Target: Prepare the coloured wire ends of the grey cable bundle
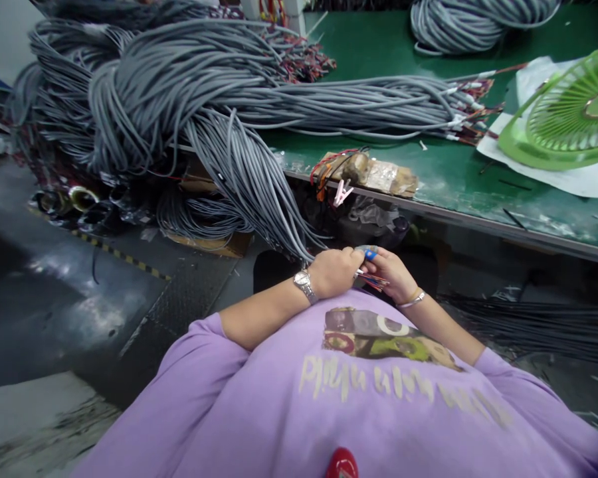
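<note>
A thick bundle of grey cables (259, 179) hangs over the table edge and runs down to my hands. My left hand (333, 271), with a watch on its wrist, is closed around the cable ends. Beside it, my right hand (389, 273) has its fingers pinched at the tips, touching the left fingers. Something blue (369, 254) shows at the right fingertips; whether it is tape or a finger cover I cannot tell. Thin coloured wires (375, 281) stick out below and between the hands. What the right fingers pinch is hidden.
More grey cables (359, 106) lie piled across the green table (443, 159). A wooden block (393, 178) with a pink clip (343, 192) sits at its front edge. A green fan (558, 133) stands right, and coiled cable (468, 30) lies behind. Black cables (523, 325) are low right.
</note>
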Action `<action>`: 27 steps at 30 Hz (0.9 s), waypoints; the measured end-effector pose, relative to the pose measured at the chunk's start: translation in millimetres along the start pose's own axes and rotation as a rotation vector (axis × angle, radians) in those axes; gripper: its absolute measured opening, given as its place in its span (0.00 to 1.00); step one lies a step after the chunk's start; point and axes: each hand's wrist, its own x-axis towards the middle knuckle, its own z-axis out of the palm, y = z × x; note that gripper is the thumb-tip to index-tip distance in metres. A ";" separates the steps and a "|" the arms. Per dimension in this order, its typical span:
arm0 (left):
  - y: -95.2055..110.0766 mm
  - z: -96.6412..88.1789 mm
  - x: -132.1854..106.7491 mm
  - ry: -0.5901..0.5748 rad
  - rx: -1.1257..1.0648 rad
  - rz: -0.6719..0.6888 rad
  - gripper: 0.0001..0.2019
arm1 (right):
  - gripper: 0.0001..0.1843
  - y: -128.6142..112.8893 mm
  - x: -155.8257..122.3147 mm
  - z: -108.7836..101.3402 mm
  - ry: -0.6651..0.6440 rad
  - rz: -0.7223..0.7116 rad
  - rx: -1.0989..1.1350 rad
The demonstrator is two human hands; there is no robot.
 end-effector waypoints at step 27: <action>-30.4 -4.4 6.5 -0.047 -0.372 -0.052 0.12 | 0.15 -12.7 11.7 5.8 -0.242 -0.362 -0.702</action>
